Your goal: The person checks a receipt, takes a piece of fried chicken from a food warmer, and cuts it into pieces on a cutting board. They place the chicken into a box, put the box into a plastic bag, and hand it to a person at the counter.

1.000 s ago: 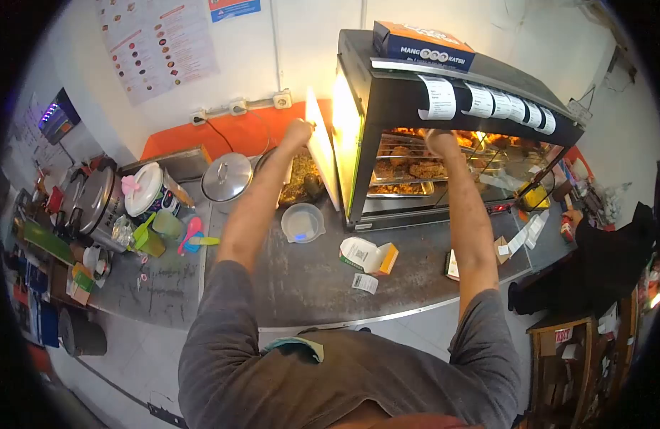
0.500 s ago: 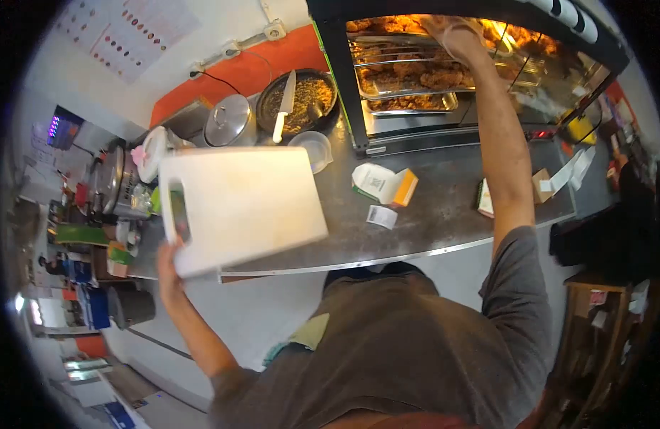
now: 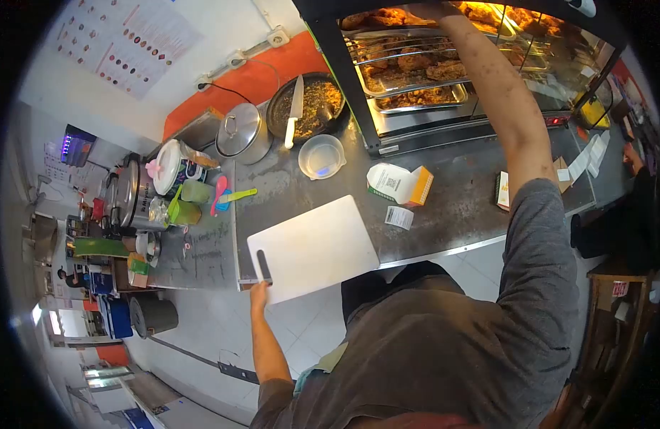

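Observation:
My left hand is closed on the handle end of a white cutting board. The board lies flat over the counter's front edge, part of it sticking out toward me. My right hand reaches inside the lit display warmer, at the top tray of fried chicken. Its fingers are blurred and mostly cut off by the top of the view, so what they hold is hidden. Lower racks carry more trays with fried chicken pieces.
On the counter are a pan of crumbs with a knife across it, a lidded pot, a plastic bowl, an open food box and a paper slip. Another person's hand shows at far right.
My left hand has brought the cutting board down and nearer to me, from above the counter to its front edge. My right hand stays in the warmer, now higher in view.

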`<state>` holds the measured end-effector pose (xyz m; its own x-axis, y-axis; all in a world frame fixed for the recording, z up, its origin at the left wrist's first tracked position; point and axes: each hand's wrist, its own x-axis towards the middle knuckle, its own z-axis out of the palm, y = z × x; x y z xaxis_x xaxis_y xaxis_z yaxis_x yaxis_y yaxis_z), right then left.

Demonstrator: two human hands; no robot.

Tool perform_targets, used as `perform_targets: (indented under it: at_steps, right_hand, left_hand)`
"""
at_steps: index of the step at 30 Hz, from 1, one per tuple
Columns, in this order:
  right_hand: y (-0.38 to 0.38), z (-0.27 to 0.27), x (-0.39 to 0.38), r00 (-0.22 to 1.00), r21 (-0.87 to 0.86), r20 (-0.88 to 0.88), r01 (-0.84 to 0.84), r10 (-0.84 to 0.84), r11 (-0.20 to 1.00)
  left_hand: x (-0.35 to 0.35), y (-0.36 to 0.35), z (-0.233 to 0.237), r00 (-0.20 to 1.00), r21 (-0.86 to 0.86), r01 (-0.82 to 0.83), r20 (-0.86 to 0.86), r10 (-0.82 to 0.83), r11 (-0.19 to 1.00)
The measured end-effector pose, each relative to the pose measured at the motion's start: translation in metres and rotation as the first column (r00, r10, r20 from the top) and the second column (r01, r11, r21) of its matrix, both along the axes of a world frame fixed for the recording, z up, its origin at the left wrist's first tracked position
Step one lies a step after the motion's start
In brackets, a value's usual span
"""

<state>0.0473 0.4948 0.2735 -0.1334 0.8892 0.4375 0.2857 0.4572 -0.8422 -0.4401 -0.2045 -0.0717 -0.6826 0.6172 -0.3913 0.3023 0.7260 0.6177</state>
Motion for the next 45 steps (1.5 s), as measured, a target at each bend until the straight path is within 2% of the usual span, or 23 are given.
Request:
perform_targets:
  at_steps: [2, 5, 7, 13, 15, 19, 22, 23, 27, 29, 30, 32, 33, 34, 35, 36, 37, 38, 39, 41, 43, 44, 45]
  right_hand:
    - [0.0, -0.001, 0.005, 0.995, -0.031, -0.094, -0.026, 0.023, 0.999]
    - [0.008, -0.003, 0.021, 0.971, -0.083, -0.233, -0.066, 0.044, 0.994]
    - [0.0, -0.006, 0.027, 0.944, -0.116, -0.327, -0.09, 0.048, 0.989]
    - [-0.102, 0.001, 0.03, 0.831, -0.173, -0.554, -0.162, 0.04, 0.972]
    - [-0.166, -0.009, 0.03, 0.674, -0.132, -0.73, -0.301, 0.113, 0.944]
    - [-0.278, -0.043, -0.006, 0.63, -0.315, -0.762, -0.565, 0.152, 0.762]
    - [-0.335, -0.114, -0.067, 0.74, -0.589, -0.626, -0.656, 0.246, 0.472]
    - [-0.356, -0.148, -0.092, 0.85, -0.715, -0.444, -0.527, 0.284, 0.458]
    - [-0.406, -0.281, -0.171, 0.702, -0.804, -0.319, -0.556, 0.637, 0.212]
    - [-0.403, -0.298, -0.2, 0.294, -0.801, 0.325, -0.42, 0.899, 0.427]
    - [-0.398, -0.286, -0.212, 0.286, -0.801, 0.323, -0.426, 0.902, 0.422]
    - [-0.372, -0.239, -0.239, 0.363, -0.509, 0.763, -0.172, 0.534, 0.844]
    - [-0.332, -0.237, -0.265, 0.503, -0.609, 0.632, -0.15, 0.59, 0.779]
    - [-0.333, -0.182, -0.286, 0.704, -0.426, 0.66, 0.063, 0.262, 0.903]
    - [-0.251, -0.296, -0.315, 0.437, 0.061, 0.895, -0.326, 0.093, 0.943]
    - [-0.217, -0.289, -0.342, 0.889, -0.203, 0.429, -0.078, 0.16, 0.976]
    - [-0.203, -0.207, -0.365, 0.642, -0.263, 0.74, 0.004, 0.199, 0.965]
    - [-0.184, -0.219, -0.387, 0.696, -0.189, 0.718, 0.169, 0.019, 0.967]
    - [-0.186, -0.174, -0.389, 0.279, -0.251, 0.919, -0.136, 0.28, 0.958]
    - [-0.144, -0.236, -0.42, 0.296, -0.137, 0.943, -0.077, 0.154, 0.988]
    - [-0.077, -0.323, -0.439, 0.156, -0.123, 0.978, -0.118, 0.141, 0.985]
    - [-0.122, -0.264, -0.429, 0.303, -0.182, 0.938, 0.022, 0.167, 0.983]
    - [-0.081, -0.325, -0.425, 0.325, -0.133, 0.929, -0.158, 0.179, 0.978]
  left_hand:
    - [-0.021, 0.005, -0.045, 0.862, -0.225, 0.269, -0.378, -0.338, 0.936]
    - [0.05, 0.055, 0.011, 0.863, -0.36, -0.031, -0.481, -0.157, 0.932]
    - [0.067, 0.074, 0.03, 0.89, -0.398, -0.065, -0.439, -0.128, 0.915]
    - [0.096, 0.078, 0.039, 0.813, -0.154, -0.247, -0.571, 0.118, 0.957]
    - [0.098, 0.074, 0.039, 0.807, -0.029, -0.341, -0.521, 0.277, 0.94]
    - [0.082, 0.049, 0.019, 0.836, 0.204, -0.272, -0.434, 0.336, 0.94]
    - [0.082, 0.041, 0.019, 0.822, 0.255, -0.218, -0.473, 0.318, 0.942]
    - [0.081, 0.039, 0.019, 0.824, 0.245, -0.225, -0.469, 0.319, 0.943]
    - [0.076, 0.029, 0.025, 0.853, 0.299, -0.186, -0.423, 0.304, 0.936]
    - [0.075, 0.014, 0.031, 0.845, 0.343, -0.177, -0.428, 0.321, 0.923]
    - [0.074, -0.002, 0.031, 0.846, 0.35, -0.158, -0.434, 0.31, 0.923]
    - [0.074, -0.031, 0.035, 0.842, 0.353, -0.172, -0.432, 0.323, 0.92]
    - [0.077, -0.047, 0.037, 0.838, 0.338, -0.211, -0.42, 0.348, 0.917]
    - [0.078, -0.06, 0.033, 0.839, 0.327, -0.219, -0.418, 0.349, 0.919]
    - [0.08, -0.074, 0.028, 0.842, 0.299, -0.281, -0.379, 0.384, 0.912]
    - [0.084, -0.09, 0.026, 0.842, 0.258, -0.344, -0.34, 0.418, 0.903]
    - [0.088, -0.1, 0.031, 0.847, 0.217, -0.357, -0.334, 0.413, 0.908]
    - [0.09, -0.098, 0.043, 0.848, 0.205, -0.385, -0.307, 0.432, 0.9]
    - [0.092, -0.1, 0.049, 0.847, 0.192, -0.413, -0.279, 0.452, 0.891]
    - [0.086, -0.107, 0.043, 0.851, 0.148, -0.413, -0.288, 0.439, 0.899]
    - [0.077, -0.106, 0.042, 0.847, 0.182, -0.416, -0.279, 0.452, 0.891]
    - [0.071, -0.099, 0.044, 0.853, 0.204, -0.396, -0.279, 0.441, 0.895]
    - [0.06, -0.092, 0.047, 0.859, 0.191, -0.394, -0.271, 0.434, 0.899]
